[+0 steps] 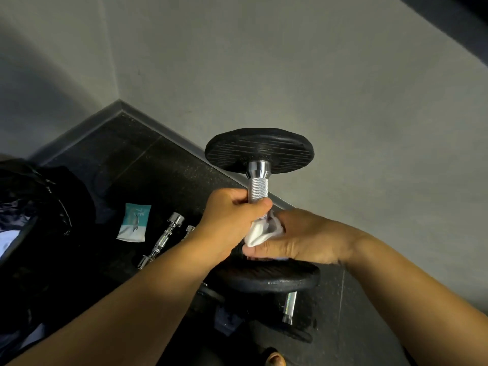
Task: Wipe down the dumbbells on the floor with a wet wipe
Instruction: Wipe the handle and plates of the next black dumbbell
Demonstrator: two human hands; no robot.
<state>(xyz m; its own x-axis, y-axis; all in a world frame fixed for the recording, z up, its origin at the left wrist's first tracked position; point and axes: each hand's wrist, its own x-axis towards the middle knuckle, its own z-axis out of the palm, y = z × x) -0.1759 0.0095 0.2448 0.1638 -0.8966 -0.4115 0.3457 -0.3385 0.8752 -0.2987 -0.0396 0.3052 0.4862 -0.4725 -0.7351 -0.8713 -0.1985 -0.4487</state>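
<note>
- I see the dumbbell (260, 190) held upright in the air, in front of the grey wall (264, 62) and above the dark floor (148, 165). One black plate is at the top and the other at the bottom.
- The left hand (232, 220) is clamped on the knurled chrome handle, with fingers and thumb curled round its middle. The upper stretch of the handle is bare.
- The right hand (298, 236) sits just below the left, directly above the lower plate. Its thumb and fingers are closed on a white wet wipe (260, 232).
- The wipe is bunched against the lower part of the handle, between the two hands. I cannot tell how far it wraps round the handle.
- A teal-and-white wipes packet (134, 222) lies flat on the floor to the left of the hands.
- A chrome bar (161, 240) lies on the floor just beside the packet. A second chrome piece (188, 231) shows next to it, partly hidden by the left forearm.
- Another chrome bar (289, 307) shows on the floor under the lower plate.
- A black bag (39, 207) is at the left edge.
</note>
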